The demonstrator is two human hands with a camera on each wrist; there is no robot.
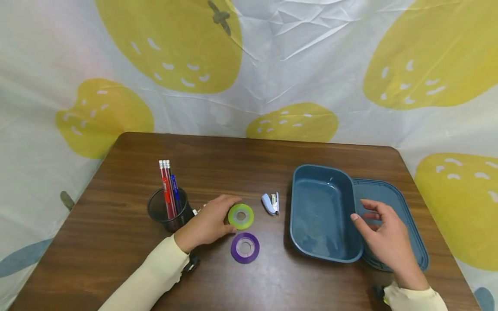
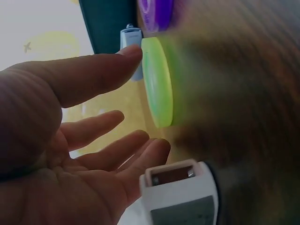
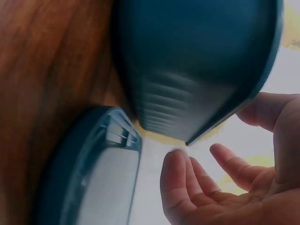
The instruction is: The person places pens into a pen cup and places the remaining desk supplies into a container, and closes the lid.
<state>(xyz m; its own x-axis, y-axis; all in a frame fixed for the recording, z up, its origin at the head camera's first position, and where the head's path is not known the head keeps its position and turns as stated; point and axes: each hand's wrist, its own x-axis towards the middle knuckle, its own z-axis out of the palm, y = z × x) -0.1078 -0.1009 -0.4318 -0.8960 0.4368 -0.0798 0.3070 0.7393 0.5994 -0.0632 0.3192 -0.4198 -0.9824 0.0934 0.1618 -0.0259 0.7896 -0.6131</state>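
Note:
My left hand reaches round a green tape roll, thumb and fingers spread at its left side. In the left wrist view the thumb tip lies close by the roll, and the other fingers stand apart from it. A purple tape roll lies just nearer. My right hand hovers over the blue lid, its thumb at the right rim of an empty blue box. Whether that thumb touches the rim I cannot tell. The fingers are loosely bent, holding nothing.
A black mesh pen cup with pencils and pens stands left of the left hand. A small light-blue stapler lies between the tapes and the box. A white object sits near the left fingers. The brown table meets a patterned curtain.

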